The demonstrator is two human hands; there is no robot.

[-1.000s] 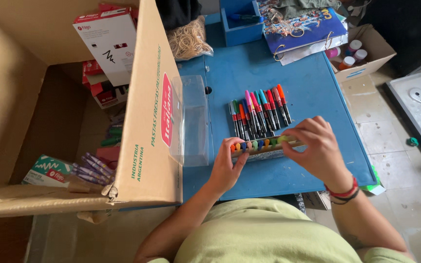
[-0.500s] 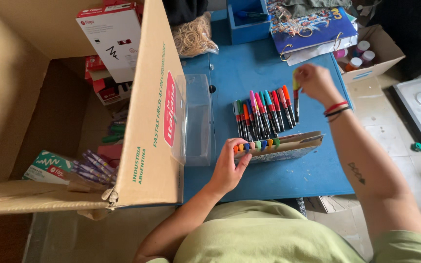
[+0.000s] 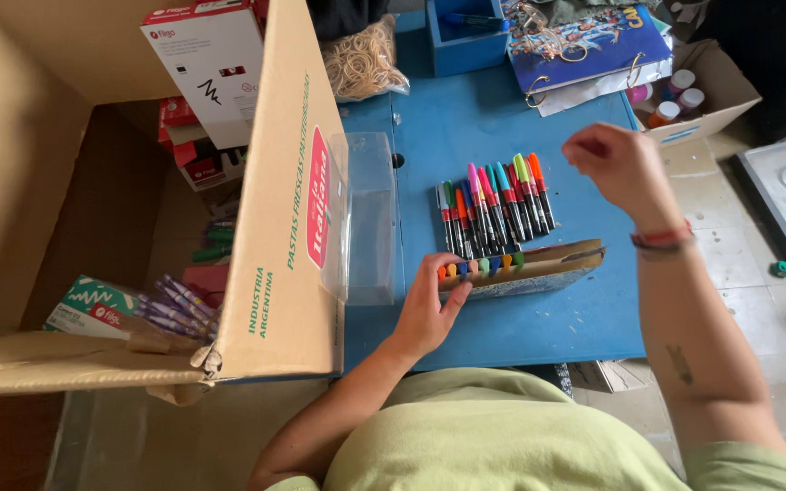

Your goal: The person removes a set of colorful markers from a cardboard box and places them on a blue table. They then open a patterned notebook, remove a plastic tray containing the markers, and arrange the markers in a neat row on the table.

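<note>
A flat cardboard marker pack [image 3: 539, 270] lies on the blue table [image 3: 466, 118], with several coloured caps sticking out of its left end. My left hand [image 3: 425, 309] grips that end, fingertips on the caps. Just behind the pack, a row of loose markers [image 3: 495, 205] with coloured caps lies side by side. My right hand [image 3: 616, 164] hovers above the table to the right of the row, fingers curled together, and I see nothing in it.
A big open cardboard box [image 3: 275, 209] stands at the left holding marker packs and small red and white boxes. A clear plastic case [image 3: 370, 218] leans by it. At the back are rubber bands [image 3: 364, 59], a blue bin [image 3: 466, 36], booklets and a carton of jars [image 3: 684, 91].
My right hand left the pack, reached to the right end of the marker row, then lifted away to the right. My left hand stayed on the pack.
</note>
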